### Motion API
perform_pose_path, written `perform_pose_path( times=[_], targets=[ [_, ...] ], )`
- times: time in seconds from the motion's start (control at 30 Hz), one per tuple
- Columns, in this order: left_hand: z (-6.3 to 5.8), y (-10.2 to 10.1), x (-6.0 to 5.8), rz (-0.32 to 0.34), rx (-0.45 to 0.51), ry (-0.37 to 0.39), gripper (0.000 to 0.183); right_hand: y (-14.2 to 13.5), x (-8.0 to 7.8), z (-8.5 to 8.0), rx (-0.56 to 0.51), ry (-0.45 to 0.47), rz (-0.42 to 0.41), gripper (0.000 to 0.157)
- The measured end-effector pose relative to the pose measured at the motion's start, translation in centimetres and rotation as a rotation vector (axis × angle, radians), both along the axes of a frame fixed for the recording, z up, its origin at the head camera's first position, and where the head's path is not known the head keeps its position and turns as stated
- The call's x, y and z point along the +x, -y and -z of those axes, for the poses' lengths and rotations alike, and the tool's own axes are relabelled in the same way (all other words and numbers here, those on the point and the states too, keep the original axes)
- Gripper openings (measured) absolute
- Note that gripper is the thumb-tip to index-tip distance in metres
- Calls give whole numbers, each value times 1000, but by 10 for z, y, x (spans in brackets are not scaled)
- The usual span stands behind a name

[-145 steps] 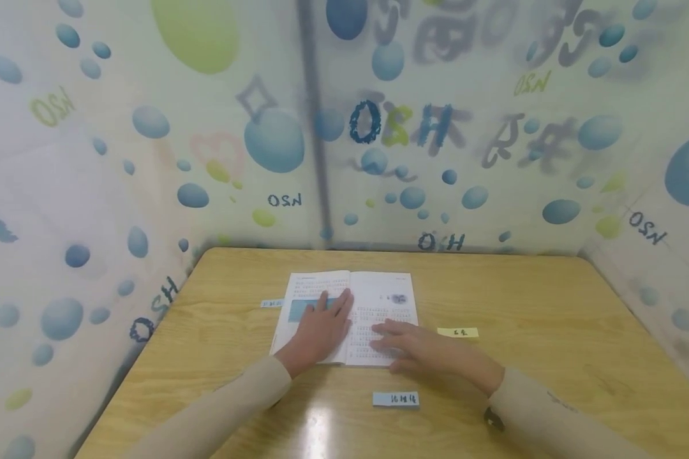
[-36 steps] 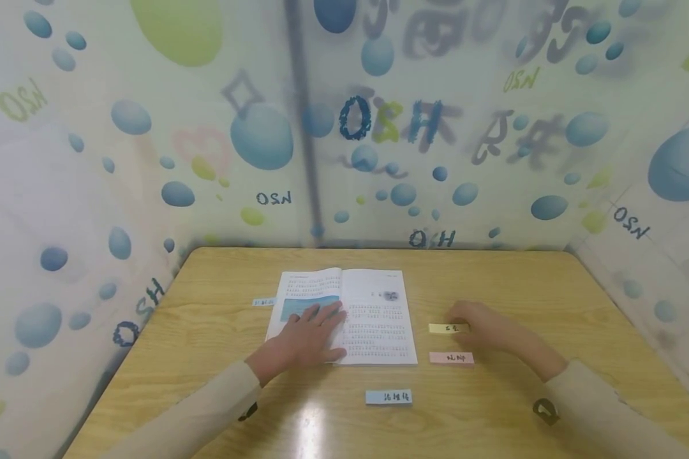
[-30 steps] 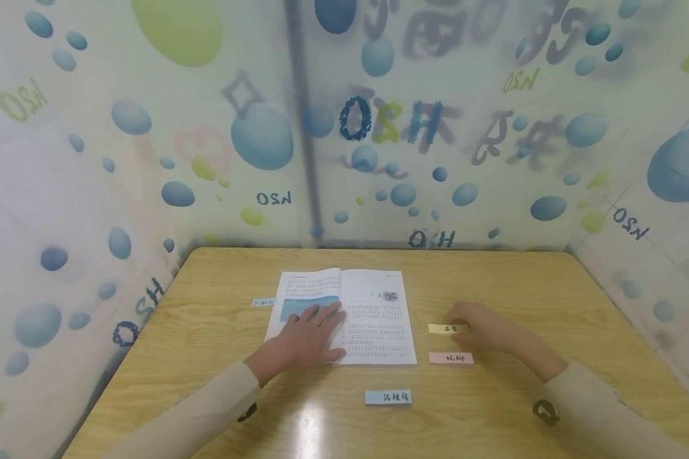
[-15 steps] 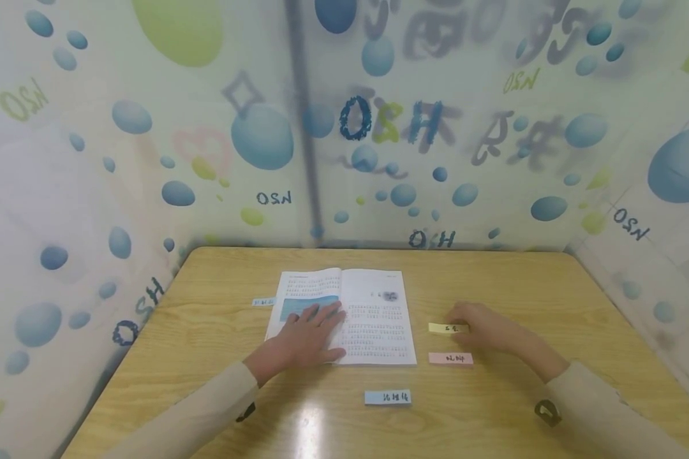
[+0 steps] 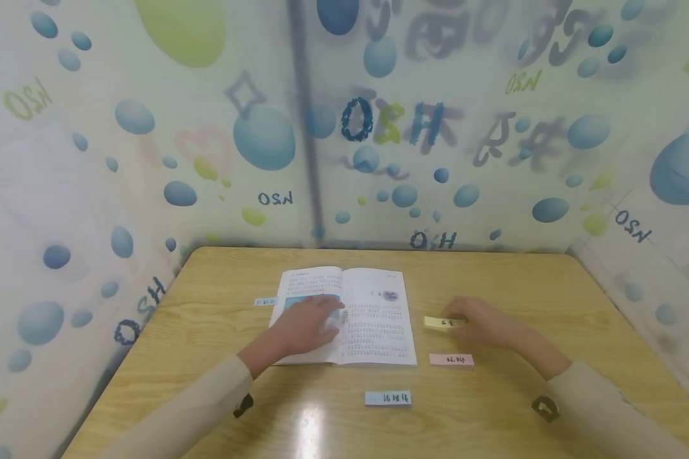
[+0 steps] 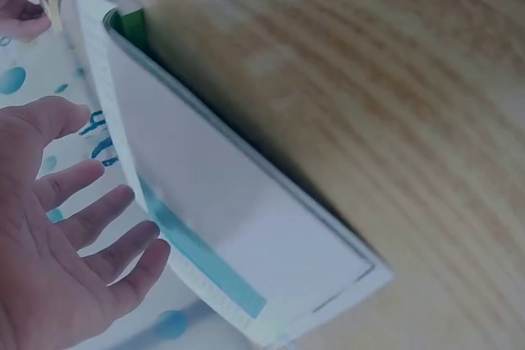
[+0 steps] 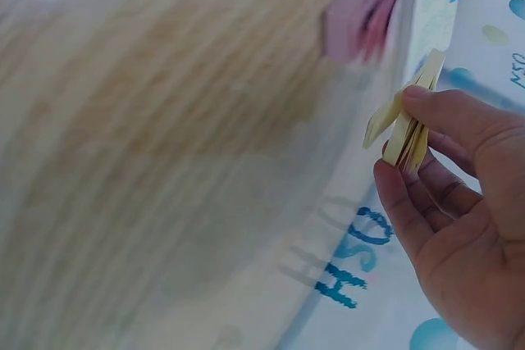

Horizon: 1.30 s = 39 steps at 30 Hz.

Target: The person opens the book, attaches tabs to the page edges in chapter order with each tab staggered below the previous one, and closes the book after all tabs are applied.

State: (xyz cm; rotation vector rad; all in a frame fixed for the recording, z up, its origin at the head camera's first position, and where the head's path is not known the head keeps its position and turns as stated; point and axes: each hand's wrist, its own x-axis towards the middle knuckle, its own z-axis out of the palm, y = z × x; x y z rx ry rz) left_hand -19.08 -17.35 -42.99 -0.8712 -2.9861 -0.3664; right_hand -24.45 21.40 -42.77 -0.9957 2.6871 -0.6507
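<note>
In the head view an open book (image 5: 376, 328) lies on the table with printed text on both pages. My left hand (image 5: 304, 325) is over its left page, partly hiding a blue picture block; the left wrist view shows that hand (image 6: 74, 227) palm and loosely bent fingers, with nothing held, beside the book (image 6: 221, 178). To the right of the book, my right hand (image 5: 485, 322) pinches a pad of yellow sticky notes (image 5: 436, 322). Its thumb and fingers grip the pad's end, and the yellow leaves (image 7: 402, 133) fan apart in the right wrist view.
A pink sticky-note pad (image 5: 450, 361) lies in front of the right hand. Nearer the front is a blue pad (image 5: 388, 398) with handwriting, and another blue slip (image 5: 263, 301) sits at the book's left edge. Patterned curtain-like walls (image 5: 379, 210) surround the wooden table (image 5: 528, 280).
My right hand left the book for the yellow pad, uncovering the pink pad, and has just lifted the yellow pad slightly leftward. My left hand has risen from the page.
</note>
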Motion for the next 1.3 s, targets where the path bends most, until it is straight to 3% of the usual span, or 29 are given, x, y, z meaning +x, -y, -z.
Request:
perform_pose_path(
  times=[0.3,0.53,0.93,1.3],
  targets=[
    [-18,3,-2,-7,111,2,45,11,0,-15,-10,-74,-76,23],
    [-20,-2,-4,-27,116,52,48,27,1,-25,-24,-83,-125,23],
    [-22,-16,-7,-29,118,55,50,54,-1,-27,-26,-87,-181,23],
    [-26,-31,-9,27,101,37,49,81,3,-28,-50,-90,-206,24]
  ],
)
